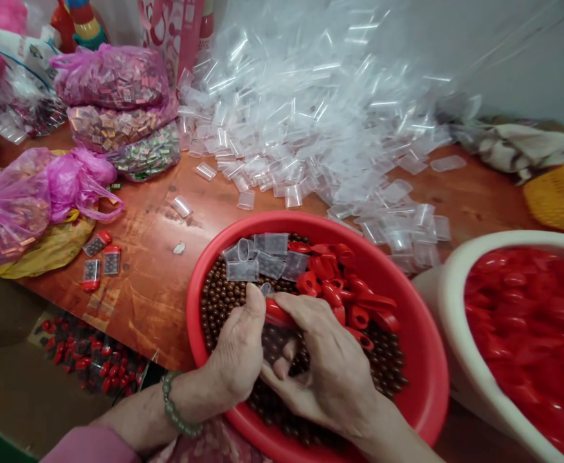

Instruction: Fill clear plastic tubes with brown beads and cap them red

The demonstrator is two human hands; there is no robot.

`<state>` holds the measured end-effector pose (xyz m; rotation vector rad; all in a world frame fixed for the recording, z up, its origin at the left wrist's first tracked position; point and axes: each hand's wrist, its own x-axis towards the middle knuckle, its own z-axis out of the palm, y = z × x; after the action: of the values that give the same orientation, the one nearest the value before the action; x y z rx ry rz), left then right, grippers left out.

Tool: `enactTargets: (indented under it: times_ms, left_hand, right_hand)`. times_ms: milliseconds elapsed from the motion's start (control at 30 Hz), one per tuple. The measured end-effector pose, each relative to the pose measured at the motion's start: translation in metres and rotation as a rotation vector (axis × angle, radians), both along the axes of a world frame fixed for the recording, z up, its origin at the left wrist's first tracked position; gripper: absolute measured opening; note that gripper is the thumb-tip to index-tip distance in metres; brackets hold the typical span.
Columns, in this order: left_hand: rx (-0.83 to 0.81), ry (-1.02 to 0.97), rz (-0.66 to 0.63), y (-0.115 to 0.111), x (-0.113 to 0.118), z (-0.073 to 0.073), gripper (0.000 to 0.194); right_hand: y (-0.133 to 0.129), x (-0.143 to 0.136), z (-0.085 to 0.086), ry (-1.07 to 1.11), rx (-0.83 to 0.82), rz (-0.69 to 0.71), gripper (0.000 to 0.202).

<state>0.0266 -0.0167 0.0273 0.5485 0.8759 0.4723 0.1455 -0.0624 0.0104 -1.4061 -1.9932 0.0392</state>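
Both hands are over a red basin (197, 308) of small brown balls (217, 302). Between them is a small clear plastic container with a red cap (276, 314), dark balls seeming to show through its body. My left hand (238, 350) closes on its left side, thumb raised. My right hand (332, 360) curls round the other side, index finger along the cap; part of the container and some fingertips are hidden or blurred. Clear empty containers (272, 244) lie on the balls at the basin's back, beside a heap of loose red caps (332, 292).
Clear containers (291, 141) are piled along the wall. A white tub of red caps (455, 283) stands right. Bagged small pieces (118, 77) sit back left. Several filled containers (112, 259) lie on the table (151, 257); more are in a cardboard box (6, 360) below.
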Motion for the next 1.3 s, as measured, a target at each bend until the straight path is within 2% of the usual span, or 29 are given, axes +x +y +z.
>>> enactTargets:
  times_ms: [133,267,400,500,567,733,867,1033,1100,1167,1300]
  left_hand:
    - [0.07,-0.08,-0.002,-0.001,-0.002,-0.011,0.066]
    - [-0.065,-0.221,-0.023,0.003,-0.003,-0.016,0.063]
    - [-0.18,-0.254,-0.088,0.013,-0.007,-0.012,0.057]
    - [-0.232,-0.231,-0.149,0.017,-0.007,-0.008,0.065]
    - [-0.229,-0.186,-0.128,0.015,-0.004,-0.007,0.064]
    - [-0.174,-0.039,0.015,0.005,0.006,-0.007,0.042]
    - [-0.162,-0.034,0.027,0.005,0.01,-0.009,0.037]
    - [-0.126,-0.128,-0.054,0.01,0.004,-0.015,0.042]
    - [-0.088,-0.119,-0.132,0.011,0.001,-0.018,0.049]
    - [-0.044,-0.086,-0.202,0.011,-0.001,-0.019,0.063]
    - [0.056,0.026,-0.249,0.009,-0.003,-0.019,0.08]
  right_hand:
    - [-0.001,0.001,-0.001,0.093,-0.161,0.042,0.069]
    - [-0.002,0.004,-0.002,0.17,-0.26,0.042,0.08]
    - [0.0,0.005,-0.002,0.153,-0.23,0.039,0.071]
    - [0.002,0.004,0.0,0.135,-0.23,0.027,0.065]
    - [0.002,0.004,0.001,0.107,-0.214,0.022,0.063]
    - [0.001,0.003,-0.001,0.047,-0.101,0.047,0.063]
    - [-0.001,0.006,-0.001,0.055,-0.105,0.025,0.063]
    - [0.003,0.021,0.019,0.237,-0.395,0.129,0.062]
    - [0.008,0.029,0.026,0.344,-0.432,0.164,0.044]
    - [0.013,0.034,0.029,0.418,-0.445,0.157,0.023]
    - [0.016,0.031,0.029,0.529,-0.58,0.093,0.022]
